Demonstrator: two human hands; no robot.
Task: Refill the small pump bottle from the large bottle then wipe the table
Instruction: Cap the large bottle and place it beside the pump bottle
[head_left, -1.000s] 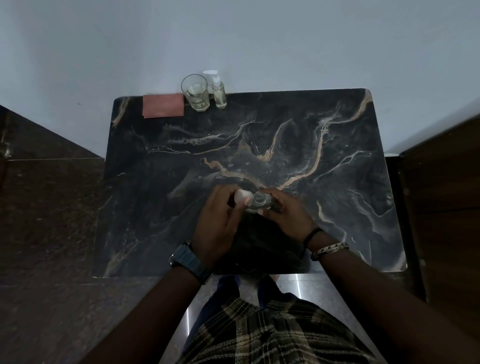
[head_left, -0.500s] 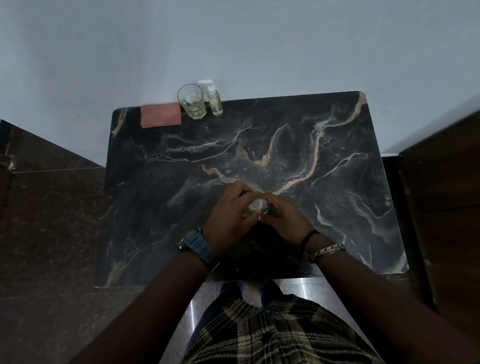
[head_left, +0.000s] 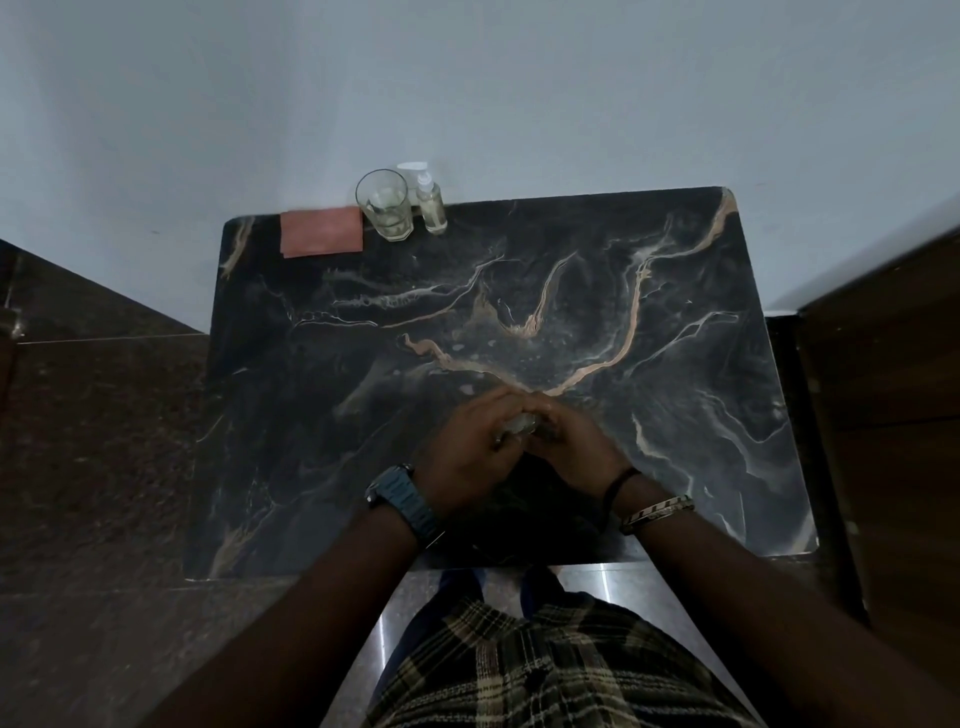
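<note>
Black marble table (head_left: 675, 415) w/ tan veins; pink cloth (head_left: 321, 231); plaid shirt (head_left: 545, 670).

The left hand (head_left: 467, 452) has closed over the bottle (head_left: 519, 427), hiding its top.

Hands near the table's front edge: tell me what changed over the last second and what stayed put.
The left hand closed in over the clear bottle that both hands hold, so its open mouth, visible a second ago, is now mostly covered; the white cap in the left fingers is hidden too. The right hand kept its grip. The glass, small pump bottle and pink cloth stayed by the wall.
</note>
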